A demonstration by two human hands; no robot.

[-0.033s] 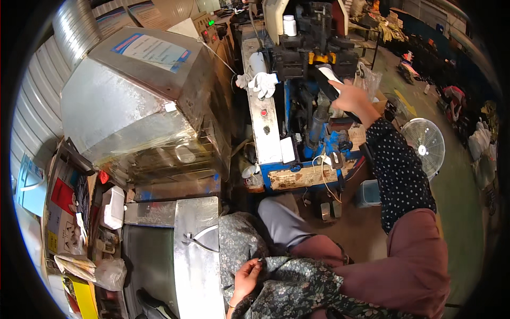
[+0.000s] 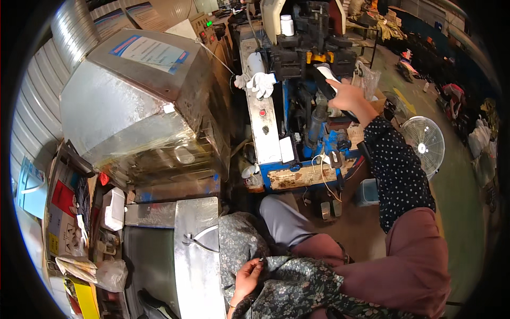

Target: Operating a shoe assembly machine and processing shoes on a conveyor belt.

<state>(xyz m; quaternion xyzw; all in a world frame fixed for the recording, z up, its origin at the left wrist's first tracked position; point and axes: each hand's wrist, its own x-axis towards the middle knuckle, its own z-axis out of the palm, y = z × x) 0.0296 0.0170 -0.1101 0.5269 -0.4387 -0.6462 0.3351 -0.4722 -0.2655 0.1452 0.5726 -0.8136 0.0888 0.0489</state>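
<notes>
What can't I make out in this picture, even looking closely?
Head view, hidden: part of the black-and-white, shoe-shaped piece, covered by the bare right hand.
Head view, hidden: whether the bare left hand pinches anything; its curled fingers cover it.
Head view, cut off: the black shoe-like object, by the lower edge.
Head view, too small: markings on the brown control panel.

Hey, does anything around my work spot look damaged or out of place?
Yes, the machine's front panel ahead looks worn, its surface blotchy and scuffed. A loose cable dangles over its right end, which looks untidy. The black-and-white piece in your right hand shows no obvious damage, though it's partly hidden.
</notes>
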